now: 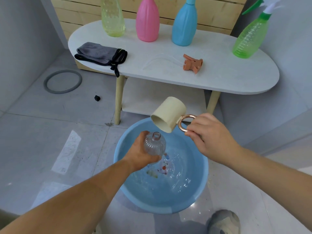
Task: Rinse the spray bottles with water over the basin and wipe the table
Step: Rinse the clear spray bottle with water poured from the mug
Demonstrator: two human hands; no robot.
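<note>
My left hand (141, 153) grips a clear ribbed bottle (155, 144) without its cap, neck up, over the blue basin (128, 193) of water on the floor. My right hand (209, 135) holds a cream mug (168, 114) by its copper ring handle, tipped so its mouth points down at the bottle's neck. On the white oval table (219, 78) stand a yellow-green bottle (112, 17), a pink bottle (147, 21), a blue spray bottle (184, 22) and a green spray bottle (249, 36). An orange spray head (192, 63) with a clear tube and a folded grey cloth (99, 54) lie there too.
The table has pale wooden legs (119, 100) and a lower shelf just behind the basin. A grey ring (62, 81) and a small black cube (97, 98) lie on the tiled floor at left. A grey slipper (224, 222) shows at the bottom edge.
</note>
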